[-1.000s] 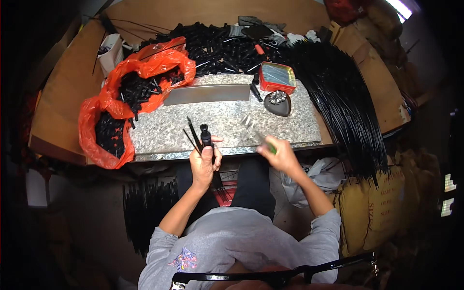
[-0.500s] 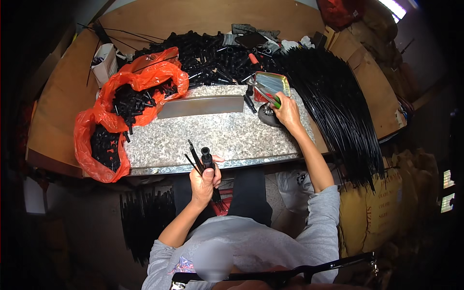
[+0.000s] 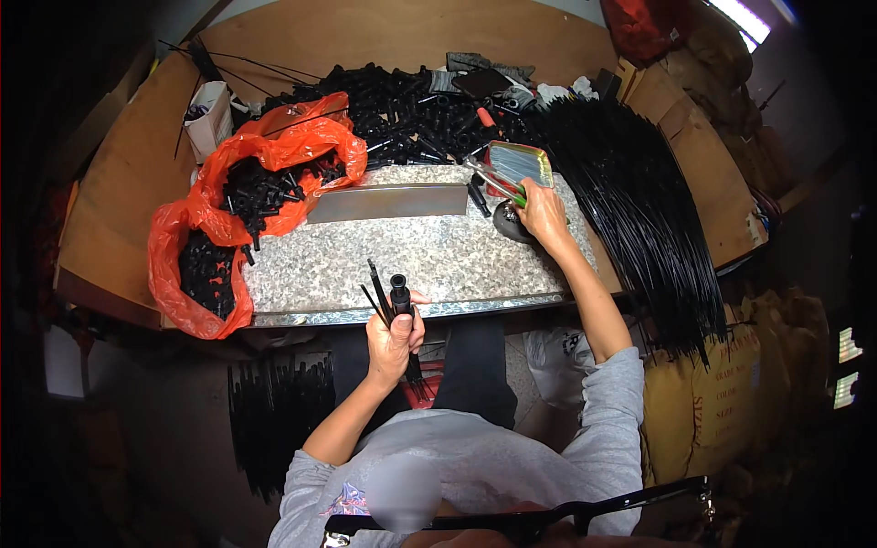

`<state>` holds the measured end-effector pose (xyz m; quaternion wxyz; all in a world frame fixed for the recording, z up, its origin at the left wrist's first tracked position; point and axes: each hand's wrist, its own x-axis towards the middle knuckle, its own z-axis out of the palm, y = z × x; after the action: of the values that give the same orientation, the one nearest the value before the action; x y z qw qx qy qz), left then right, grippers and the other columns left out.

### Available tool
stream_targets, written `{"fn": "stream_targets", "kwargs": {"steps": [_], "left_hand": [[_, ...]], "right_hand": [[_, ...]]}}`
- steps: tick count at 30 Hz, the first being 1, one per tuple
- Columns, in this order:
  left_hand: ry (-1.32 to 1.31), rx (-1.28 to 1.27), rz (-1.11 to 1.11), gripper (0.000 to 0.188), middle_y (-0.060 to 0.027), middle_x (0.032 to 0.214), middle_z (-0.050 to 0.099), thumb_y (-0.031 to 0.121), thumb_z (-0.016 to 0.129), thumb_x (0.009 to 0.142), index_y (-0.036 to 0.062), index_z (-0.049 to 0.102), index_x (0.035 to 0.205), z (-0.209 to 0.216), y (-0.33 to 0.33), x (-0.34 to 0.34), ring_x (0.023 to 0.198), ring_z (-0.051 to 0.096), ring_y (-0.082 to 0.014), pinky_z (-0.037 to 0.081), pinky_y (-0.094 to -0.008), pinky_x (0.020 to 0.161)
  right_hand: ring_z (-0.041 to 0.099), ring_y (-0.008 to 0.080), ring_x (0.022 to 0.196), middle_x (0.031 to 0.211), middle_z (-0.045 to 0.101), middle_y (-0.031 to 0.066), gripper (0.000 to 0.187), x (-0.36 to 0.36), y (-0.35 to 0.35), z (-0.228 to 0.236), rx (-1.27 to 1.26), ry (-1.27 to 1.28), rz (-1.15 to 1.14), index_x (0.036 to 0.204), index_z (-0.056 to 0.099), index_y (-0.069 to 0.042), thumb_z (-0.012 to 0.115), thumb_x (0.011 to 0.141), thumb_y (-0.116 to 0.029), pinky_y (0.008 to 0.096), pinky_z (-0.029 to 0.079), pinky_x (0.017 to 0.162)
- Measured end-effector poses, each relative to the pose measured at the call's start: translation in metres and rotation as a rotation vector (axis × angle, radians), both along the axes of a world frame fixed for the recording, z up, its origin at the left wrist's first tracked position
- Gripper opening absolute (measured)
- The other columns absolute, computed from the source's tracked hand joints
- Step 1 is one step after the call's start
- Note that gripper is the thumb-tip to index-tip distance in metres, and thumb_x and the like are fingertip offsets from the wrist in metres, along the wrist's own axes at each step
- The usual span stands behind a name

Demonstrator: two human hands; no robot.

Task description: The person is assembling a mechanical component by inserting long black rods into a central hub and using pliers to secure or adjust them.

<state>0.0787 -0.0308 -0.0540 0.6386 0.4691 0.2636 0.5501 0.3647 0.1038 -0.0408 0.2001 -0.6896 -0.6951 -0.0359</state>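
Note:
Near the front edge of the table, my left hand is closed around a black tubular piece with a round, open upper end. Several thin black rods stick up beside it from the same grip, and more dark ends hang below the fist. Farther right, my right hand grips green-handled pliers, their metal jaws pointing left and away. Under that hand sits a dark round holder with shiny bits on top. A shallow tray lies just beyond the pliers, and a short black tube rests to their left.
Orange plastic bags full of small black parts stand at left. A metal strip lies on the speckled slab. Behind is a heap of black tubes; long black rods hang over the right edge. Sacks stand below.
The whole view has shifted slightly, with the table contents a little farther right. Both hands keep their grips, and the pliers stay over the tray and the round holder.

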Motion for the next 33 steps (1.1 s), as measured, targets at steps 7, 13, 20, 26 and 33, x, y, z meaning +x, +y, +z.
{"fn": "stream_targets", "kwargs": {"steps": [7, 13, 20, 26, 33], "left_hand": [[-0.004, 0.038, 0.012, 0.050, 0.0029, 0.053, 0.037, 0.046, 0.047, 0.088, -0.0019, 0.051, 0.103, 0.001, -0.005, -0.002, 0.045, 0.035, -0.0036, 0.028, -0.0180, 0.041], [-0.005, 0.021, 0.000, 0.049, 0.0028, 0.053, 0.037, 0.045, 0.046, 0.089, -0.0015, 0.051, 0.103, 0.001, -0.002, -0.002, 0.044, 0.035, -0.0037, 0.029, -0.0181, 0.040], [0.041, -0.033, -0.027, 0.059, 0.0020, 0.053, 0.035, 0.053, 0.047, 0.086, -0.0025, 0.049, 0.106, 0.001, 0.003, 0.005, 0.042, 0.033, -0.0048, 0.029, -0.0190, 0.039], [0.166, -0.055, 0.059, 0.030, 0.0056, 0.067, 0.050, 0.011, 0.069, 0.078, 0.0033, 0.056, 0.104, 0.003, 0.004, 0.009, 0.060, 0.044, -0.0003, 0.037, -0.0176, 0.055], [0.130, -0.078, 0.027, 0.029, 0.0038, 0.069, 0.054, 0.014, 0.068, 0.080, 0.0008, 0.056, 0.102, 0.000, 0.002, -0.006, 0.062, 0.048, -0.0021, 0.040, -0.0184, 0.056]], "right_hand": [[0.059, 0.0398, 0.075, 0.074, 0.060, 0.0230, 0.028, 0.010, 0.007, -0.007, -0.034, 0.036, -0.025, 0.093, 0.056, -0.001, 0.068, 0.069, -0.010, 0.0449, 0.047, 0.067], [0.054, 0.0166, 0.056, 0.064, 0.055, 0.0062, 0.019, 0.038, 0.003, -0.026, -0.086, 0.817, 0.065, 0.082, 0.050, -0.004, 0.067, 0.075, -0.011, 0.0280, 0.043, 0.052], [0.044, 0.0061, 0.060, 0.078, 0.052, 0.0038, 0.016, -0.044, -0.082, 0.020, -0.371, 1.570, 0.279, 0.089, 0.044, -0.008, 0.059, 0.084, -0.009, 0.0197, 0.036, 0.051], [0.041, 0.0069, 0.062, 0.083, 0.048, 0.0035, 0.017, -0.116, -0.132, 0.025, -0.516, 1.632, 0.544, 0.089, 0.040, -0.008, 0.056, 0.085, -0.008, 0.0202, 0.034, 0.055], [0.045, 0.0071, 0.065, 0.078, 0.049, 0.0012, 0.016, -0.144, -0.138, 0.013, -0.353, 1.557, 0.607, 0.086, 0.045, -0.005, 0.059, 0.085, -0.012, 0.0221, 0.040, 0.059]]}}
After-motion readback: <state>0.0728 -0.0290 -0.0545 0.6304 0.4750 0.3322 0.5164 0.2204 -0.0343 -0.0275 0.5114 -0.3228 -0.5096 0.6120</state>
